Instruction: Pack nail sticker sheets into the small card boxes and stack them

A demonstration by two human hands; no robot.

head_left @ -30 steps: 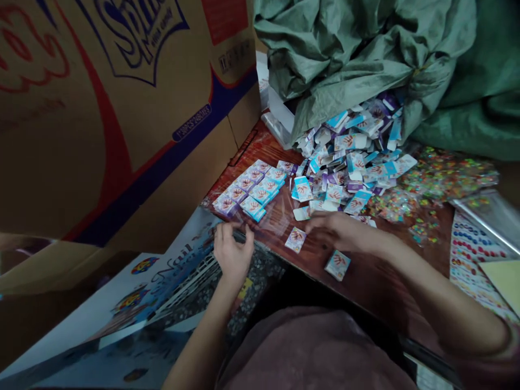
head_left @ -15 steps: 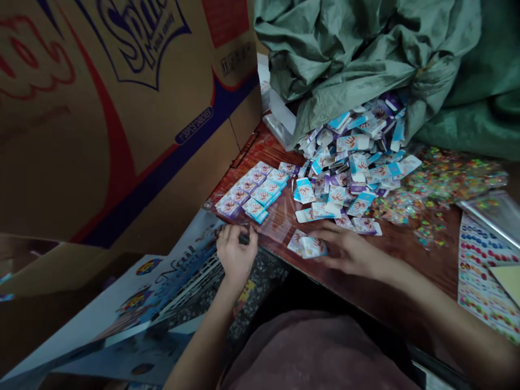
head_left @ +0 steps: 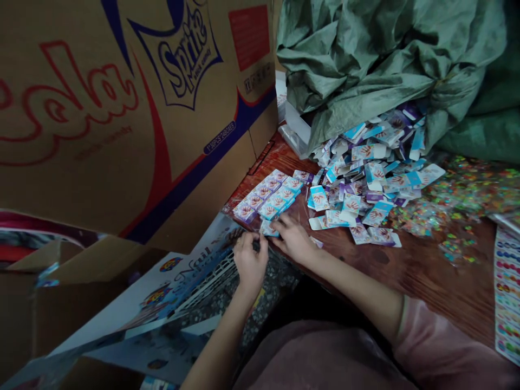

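Note:
Small purple and blue boxes lie in neat rows (head_left: 264, 194) near the left edge of the wooden table (head_left: 410, 265). At the near end of the blue row, my right hand (head_left: 293, 238) has its fingers on a small blue-and-white box (head_left: 268, 228). My left hand (head_left: 251, 260) is just left of it at the table edge, fingers curled with thumb and fingertips close together; what is between them, if anything, is too small to make out. Beyond my right hand is a loose pile of small boxes (head_left: 351, 206).
A large cardboard box (head_left: 162, 146) stands at the left. A green sack (head_left: 377, 54) lies behind the pile. Small packets with colourful pieces (head_left: 467, 189) and a sticker sheet (head_left: 507, 298) are at the right. Below the left edge is a printed white carton (head_left: 162, 276).
My right hand has moved left with the small box, from the near table edge to the end of the rows. My left hand stays by the edge. The camera view has shifted left.

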